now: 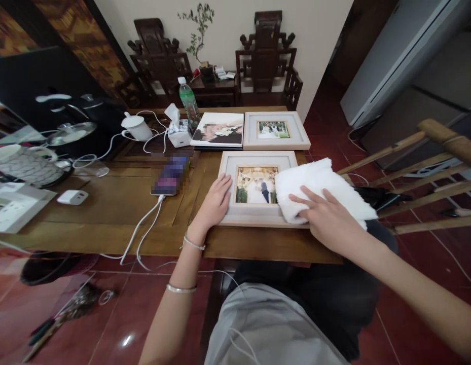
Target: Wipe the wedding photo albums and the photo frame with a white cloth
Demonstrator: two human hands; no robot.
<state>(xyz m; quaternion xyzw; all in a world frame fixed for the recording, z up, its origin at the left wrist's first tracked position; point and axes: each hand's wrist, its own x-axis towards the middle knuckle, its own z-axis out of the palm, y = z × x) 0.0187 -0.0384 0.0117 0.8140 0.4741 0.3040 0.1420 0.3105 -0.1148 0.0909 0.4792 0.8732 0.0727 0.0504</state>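
Observation:
In the head view, a light wooden picture frame [258, 159] with a photo of a couple lies flat near the table's front edge. My left hand [216, 200] rests along its left side, fingers stretched out flat on the rim. A fluffy white cloth [315, 175] covers the frame's right part and reaches past its edge. My right hand [326, 215] holds the cloth against the frame from above, with some fingers spread over it. The cloth hides the frame's right corners and the photo's right edge.
Behind lie a second wooden frame [299, 134] and a photo panel [231, 139]. Left of them are a green-labelled bottle [187, 99], tissue box [180, 136], lidded cup [138, 128] and a phone [170, 175] on a white cable. A wooden chair [421, 167] stands right.

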